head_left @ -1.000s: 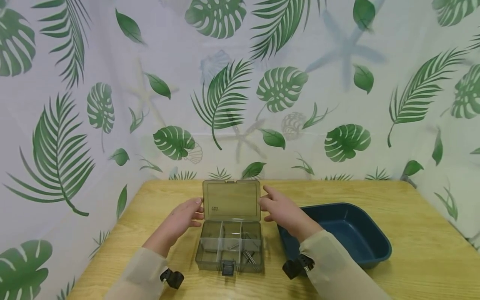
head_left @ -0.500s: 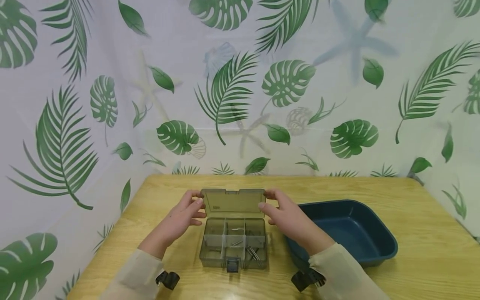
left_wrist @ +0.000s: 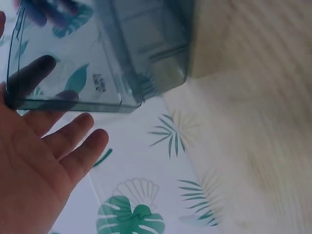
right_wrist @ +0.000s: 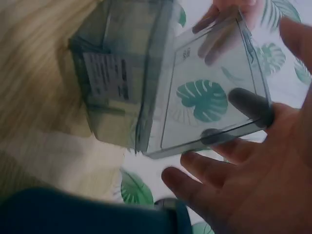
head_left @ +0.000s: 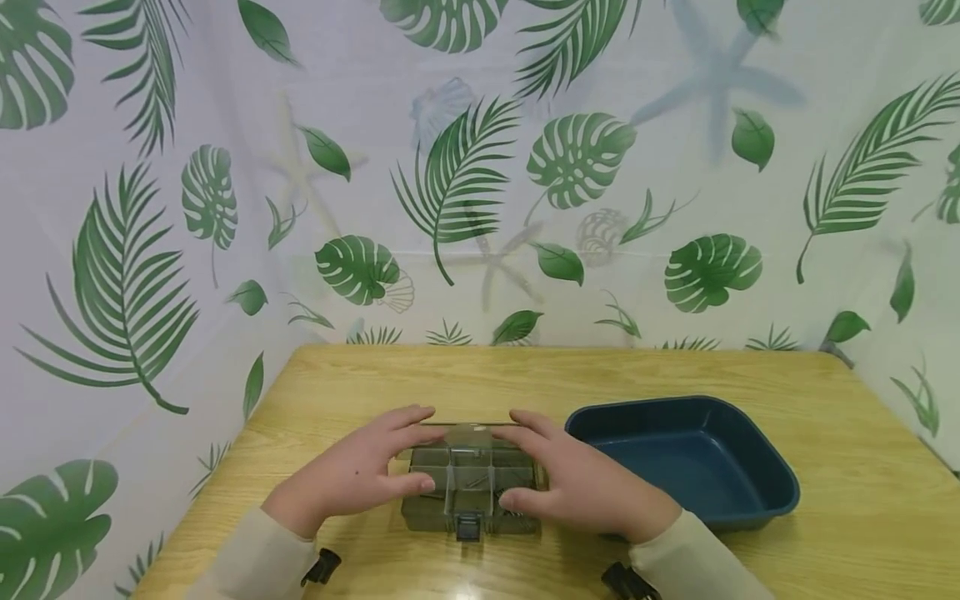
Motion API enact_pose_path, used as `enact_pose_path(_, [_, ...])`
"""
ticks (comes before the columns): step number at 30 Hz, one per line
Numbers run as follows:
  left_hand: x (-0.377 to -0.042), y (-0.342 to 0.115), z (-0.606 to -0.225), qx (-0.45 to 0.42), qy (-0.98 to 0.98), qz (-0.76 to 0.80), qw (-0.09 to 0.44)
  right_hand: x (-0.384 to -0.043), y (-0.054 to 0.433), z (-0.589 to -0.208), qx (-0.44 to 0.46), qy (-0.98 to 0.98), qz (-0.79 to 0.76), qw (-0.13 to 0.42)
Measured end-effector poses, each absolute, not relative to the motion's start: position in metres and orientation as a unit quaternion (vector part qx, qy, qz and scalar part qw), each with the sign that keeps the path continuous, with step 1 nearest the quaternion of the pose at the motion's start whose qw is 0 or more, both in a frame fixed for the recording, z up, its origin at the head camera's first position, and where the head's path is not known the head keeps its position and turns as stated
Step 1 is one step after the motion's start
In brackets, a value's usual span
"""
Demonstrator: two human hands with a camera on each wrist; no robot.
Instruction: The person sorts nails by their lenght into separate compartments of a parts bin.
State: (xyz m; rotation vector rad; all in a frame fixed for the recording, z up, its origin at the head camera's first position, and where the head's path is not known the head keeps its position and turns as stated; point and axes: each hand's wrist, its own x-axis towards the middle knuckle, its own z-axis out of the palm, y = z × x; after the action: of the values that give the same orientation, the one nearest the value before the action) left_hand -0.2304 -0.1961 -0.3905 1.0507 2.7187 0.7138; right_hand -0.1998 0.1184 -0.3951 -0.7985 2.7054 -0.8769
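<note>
A translucent grey compartment box stands on the table, its front latch hanging down. Its hinged lid is tilted partway over the compartments. My left hand touches the lid's left side with spread, fairly straight fingers. On the other side my right hand does the same; in the right wrist view its fingers lie along the outside of the lid, the thumb apart from it. Small metal pieces show dimly through the plastic; the right compartments are partly hidden by my right hand.
A dark blue basin stands on the wooden table just right of my right hand, partly behind that forearm. A leaf-patterned cloth hangs behind and to the left of the table.
The lid has swung from upright down toward me, over the compartments. Both hands have come forward with it, fingers now over the lid. The basin has stayed put.
</note>
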Motion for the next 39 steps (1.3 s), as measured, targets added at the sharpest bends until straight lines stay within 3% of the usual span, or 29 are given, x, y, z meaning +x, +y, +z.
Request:
enact_pose_path(5, [-0.224, -0.184, -0.404, 0.383, 0.91, 0.144, 0.065, -0.198, 0.104, -0.407, -0.321, 0.925, -0.192, 0.065])
enact_pose_path(12, [-0.218, -0.168, -0.422, 0.363, 0.926, 0.079, 0.068, -0.194, 0.081, -0.421, -0.331, 0.938, -0.099, 0.034])
enact_pose_path(20, [-0.208, -0.156, -0.428, 0.342, 0.937, 0.028, 0.065, -0.192, 0.071, -0.436, -0.293, 0.953, -0.074, 0.027])
enact_pose_path(39, [-0.207, -0.159, -0.428, 0.341, 0.934, 0.067, 0.088, -0.189, 0.076, -0.438, -0.311, 0.947, -0.077, 0.016])
